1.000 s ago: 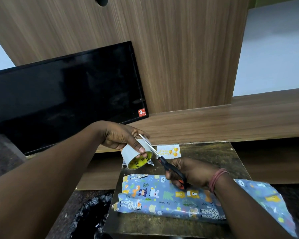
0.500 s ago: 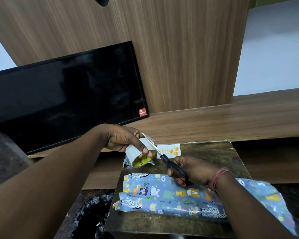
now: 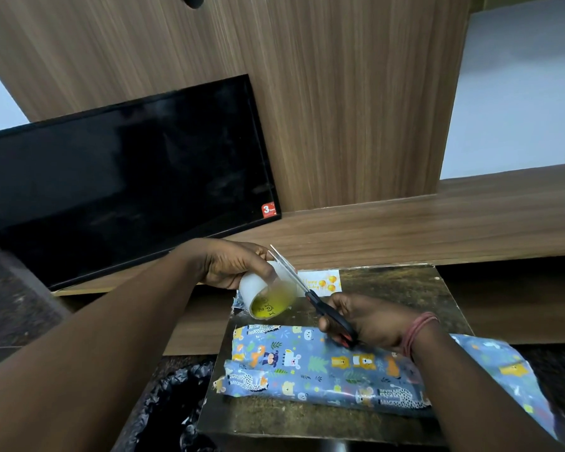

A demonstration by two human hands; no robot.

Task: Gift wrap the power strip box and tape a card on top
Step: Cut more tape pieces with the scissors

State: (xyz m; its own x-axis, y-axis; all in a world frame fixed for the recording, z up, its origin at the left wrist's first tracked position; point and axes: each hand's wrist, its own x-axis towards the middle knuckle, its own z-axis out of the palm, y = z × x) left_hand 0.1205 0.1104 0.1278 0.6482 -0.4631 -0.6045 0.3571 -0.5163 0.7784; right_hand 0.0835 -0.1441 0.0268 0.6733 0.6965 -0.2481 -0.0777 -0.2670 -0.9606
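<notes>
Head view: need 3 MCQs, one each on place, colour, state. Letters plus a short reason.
1. Where does the card lie?
A. on the wrapped box
B. on the board beyond the box
C. in the bin

2. What colour are the scissors' handles?
A. black with red
B. all blue
C. white

3. What does the left hand hold?
A. nothing
B. the card
C. the tape roll

Answers: 1 B, the card sits on the board behind the wrapped box, apart from it. 2 A, black handles with red show in the right hand. 3 C, its fingers curl round the tape roll.
</notes>
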